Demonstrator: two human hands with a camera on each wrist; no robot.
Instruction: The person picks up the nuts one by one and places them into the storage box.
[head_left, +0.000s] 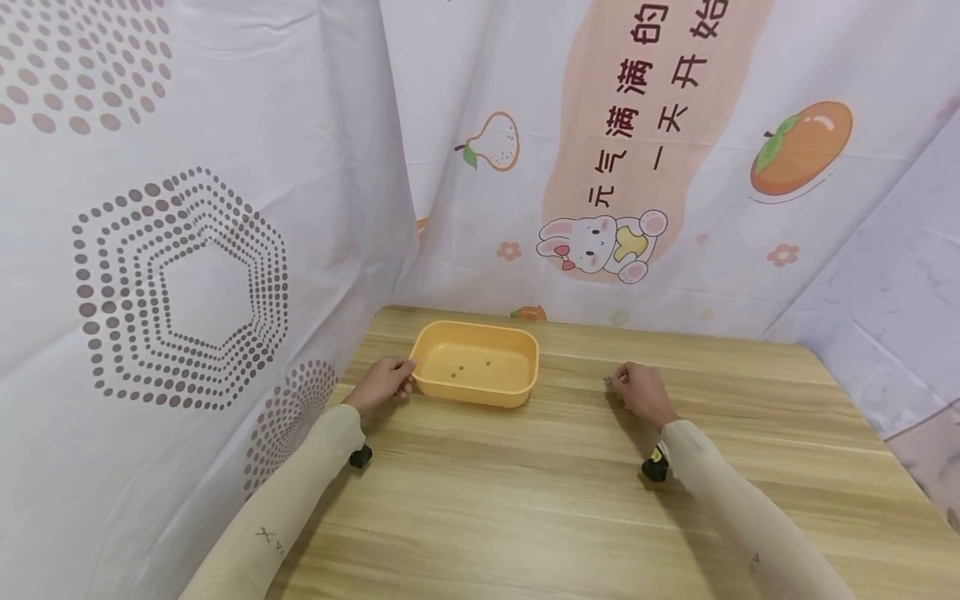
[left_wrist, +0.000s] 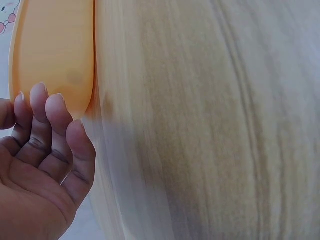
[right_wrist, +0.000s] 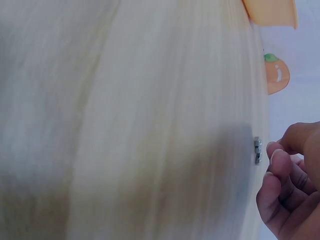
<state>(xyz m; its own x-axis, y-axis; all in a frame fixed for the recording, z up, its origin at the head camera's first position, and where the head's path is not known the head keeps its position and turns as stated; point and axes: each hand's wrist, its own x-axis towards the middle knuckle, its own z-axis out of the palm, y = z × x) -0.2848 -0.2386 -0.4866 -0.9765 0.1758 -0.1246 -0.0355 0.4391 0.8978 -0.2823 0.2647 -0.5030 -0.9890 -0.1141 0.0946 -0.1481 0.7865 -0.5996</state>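
Observation:
A yellow-orange plastic tray (head_left: 474, 395) stands on the wooden table, with a few tiny dark pieces scattered on its floor. At its left end my left hand (head_left: 384, 382) holds the rim; in the left wrist view the curled fingers (left_wrist: 56, 112) lie against the tray's end wall. My right hand (head_left: 639, 392) is low over the table, well to the right of the tray. Beside its fingertips lies a small cluster of shiny metal pieces (right_wrist: 257, 150) that look like nuts. Thumb and forefinger tips nearly meet; whether a piece sits between them is hidden.
A pale wood-grain table (head_left: 480, 492) spreads under both arms. Printed white cloth (head_left: 465, 242) hangs behind the table's far edge, and another cloth (head_left: 217, 292) runs along the left side. A marbled surface (head_left: 900, 283) rises at the right.

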